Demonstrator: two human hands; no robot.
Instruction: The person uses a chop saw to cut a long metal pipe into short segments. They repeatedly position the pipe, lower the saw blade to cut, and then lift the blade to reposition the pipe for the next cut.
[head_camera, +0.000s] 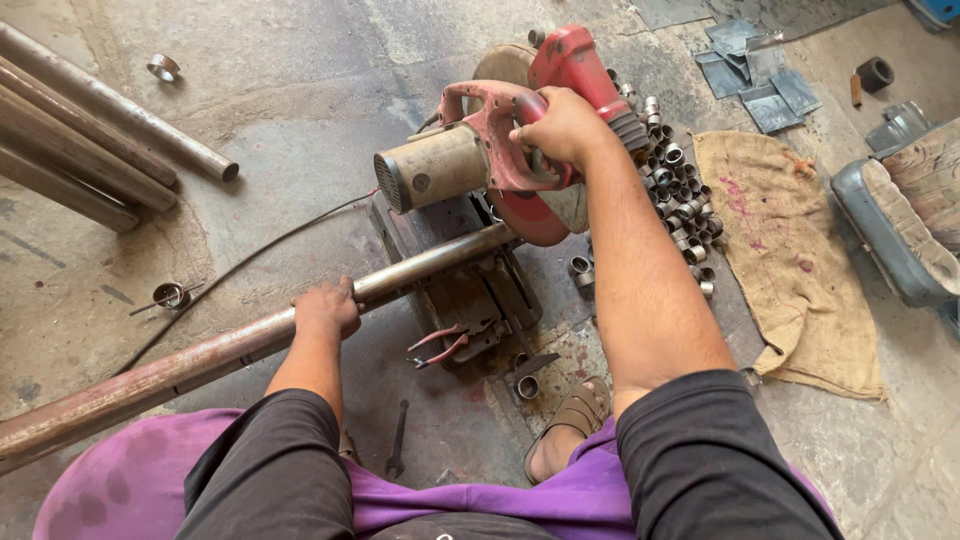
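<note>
Two hands at work: one grips a pipe, one grips a saw.

The left hand is wrapped tight around the long rusty pipe, likely to keep it from rolling. The pipe runs from that hand into the clamp under the blade. The right hand is closed on the handle of the red saw, holding it up above the pipe. Just past the right arm lies a heap of cut rings, beside a brown sack.
</note>
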